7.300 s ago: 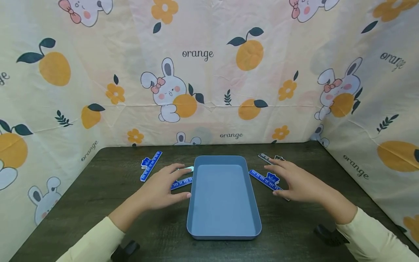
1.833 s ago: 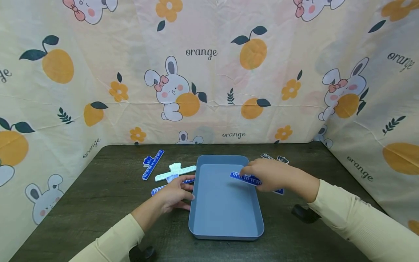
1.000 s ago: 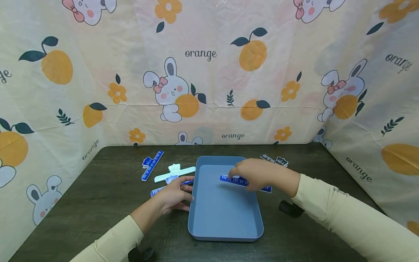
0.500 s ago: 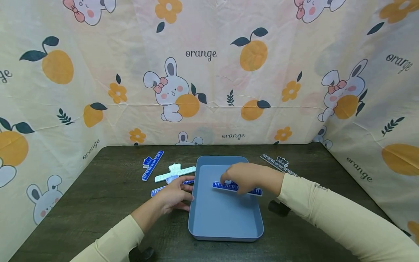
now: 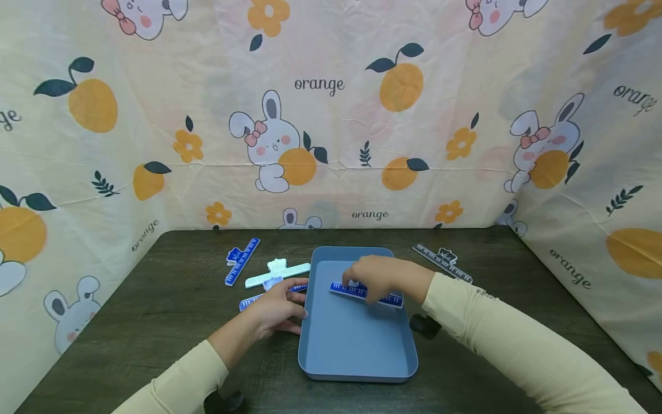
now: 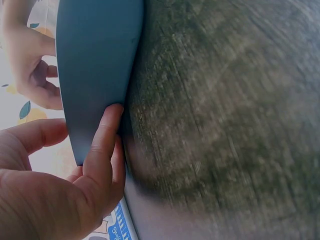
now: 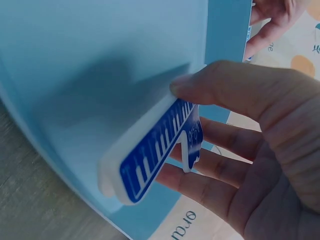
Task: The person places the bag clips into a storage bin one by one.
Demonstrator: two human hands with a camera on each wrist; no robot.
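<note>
From the head camera, a person in cream sleeves works at a dark wooden bench walled on three sides by cloth printed with rabbits and oranges. A blue-grey tray lies at the bench's middle, its long side running away from the person. The right hand reaches over the far half of the tray and holds a dark blue ruler lying crosswise above the tray floor; the grip closes on the ruler's middle, so both ends stick out past the fingers. The tray holds nothing else that can be seen. The left hand rests against the tray's left wall, fingers loosely extended. Just beyond that hand lies a second blue ruler, then a white ruler, and further left a third blue ruler. A grey ruler lies to the right of the tray, well apart from both hands.

From the left wrist camera, the left hand's fingers press flat against the tray's outer wall, grasping nothing.

From the right wrist camera, the thumb sits on the ruler's upper edge and the fingers support it from beneath, a pinching grip. The ruler hangs over the tray's bare floor; whether it touches cannot be told.
</note>
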